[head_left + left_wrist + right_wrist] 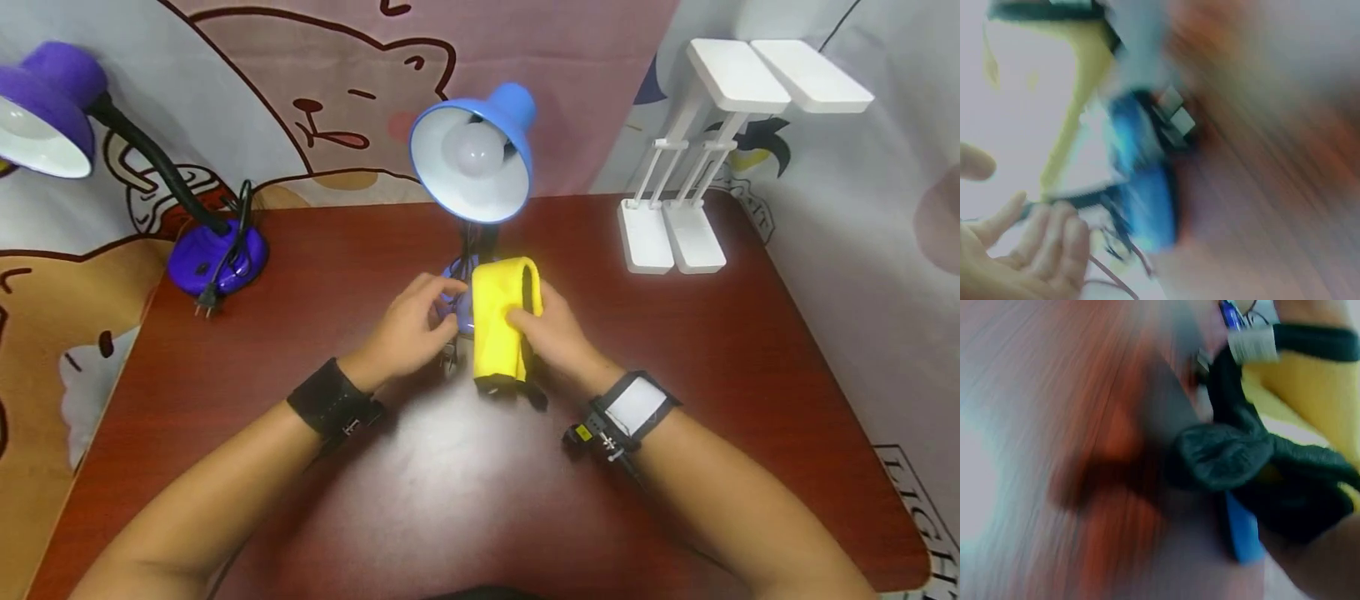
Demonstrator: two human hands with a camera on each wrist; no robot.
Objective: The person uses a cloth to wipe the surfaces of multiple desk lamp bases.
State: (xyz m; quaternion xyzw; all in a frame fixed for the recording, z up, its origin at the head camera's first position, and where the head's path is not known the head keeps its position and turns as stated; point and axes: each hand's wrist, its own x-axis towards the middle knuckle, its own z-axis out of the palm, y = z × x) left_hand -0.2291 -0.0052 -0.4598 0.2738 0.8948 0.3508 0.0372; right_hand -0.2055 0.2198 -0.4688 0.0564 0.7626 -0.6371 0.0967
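The right hand point(558, 337) grips the right side of the yellow folded cloth point(495, 325), before the blue lamp point(516, 110), nearer to the surface's point(450, 517) far edge; the left hand point(411, 325), loosely spread and without load, is just beside. Its long axis points toward the far edge, rounded fold foremost. Only the right wrist view shows its white label point(1252, 345).

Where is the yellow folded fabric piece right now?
In the head view, the yellow fabric piece is just right of centre, held in the person's right grip, in front of the blue desk lamp.
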